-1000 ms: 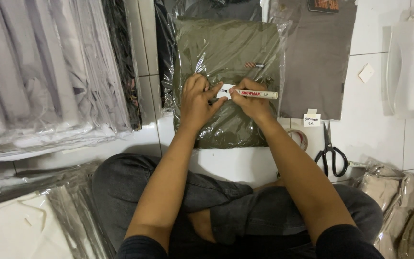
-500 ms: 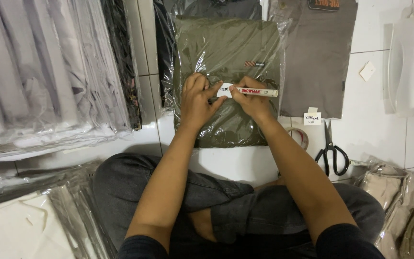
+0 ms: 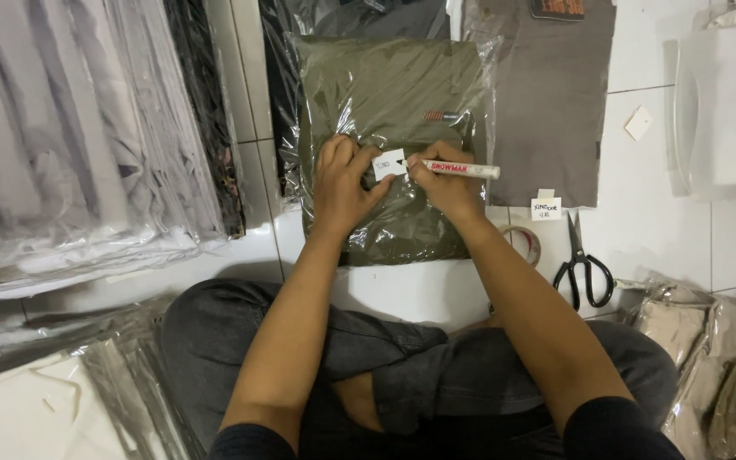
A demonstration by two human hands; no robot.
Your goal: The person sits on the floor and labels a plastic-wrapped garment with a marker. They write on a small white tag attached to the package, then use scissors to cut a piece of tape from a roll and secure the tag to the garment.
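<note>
While the left hand [image 3: 342, 183] pins a label [image 3: 389, 163], right hand [image 3: 445, 183] tight around a marker [image 3: 462, 169].

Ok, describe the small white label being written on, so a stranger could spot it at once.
Start at the olive green garment in a clear plastic bag lying on the white tiled floor. On it rests the small white label, pinned by the left hand while the right hand sets a white marker to it. Unlike the other label beside the scissors, it lies on the bag.
</note>
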